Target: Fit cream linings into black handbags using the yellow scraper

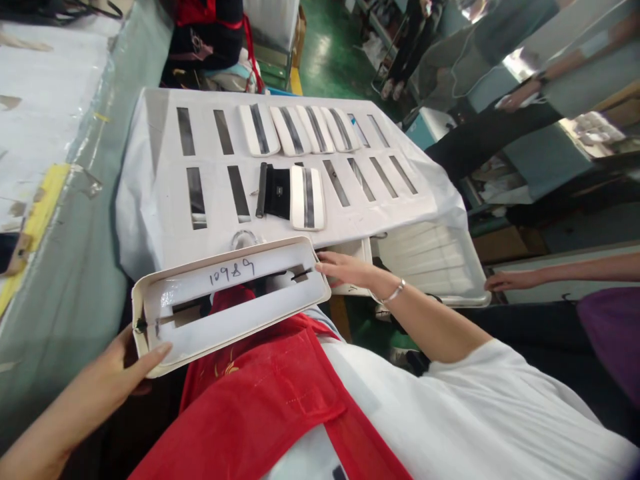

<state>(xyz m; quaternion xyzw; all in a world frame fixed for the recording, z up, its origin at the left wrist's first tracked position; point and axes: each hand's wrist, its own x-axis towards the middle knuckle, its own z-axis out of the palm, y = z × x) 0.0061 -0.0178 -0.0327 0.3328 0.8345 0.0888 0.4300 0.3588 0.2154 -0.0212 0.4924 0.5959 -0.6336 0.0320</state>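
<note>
My left hand (127,373) grips the left end of a long white tray-like cover (235,320) with a slot down its middle and handwritten digits on it, held over my lap. My right hand (350,270) rests flat on the cover's right end, fingers stretched out. In front lies a white board (165,167) with two rows of dark slots. Several white oval pieces (307,197) sit over some slots. A black pouch (277,192) and a black rod (261,190) lie in the near row.
A red apron (270,393) covers my lap. Another person's hand (505,281) reaches in from the right near a white ribbed tray (440,267). A grey-green bench (75,233) runs along the left. People stand at the back right.
</note>
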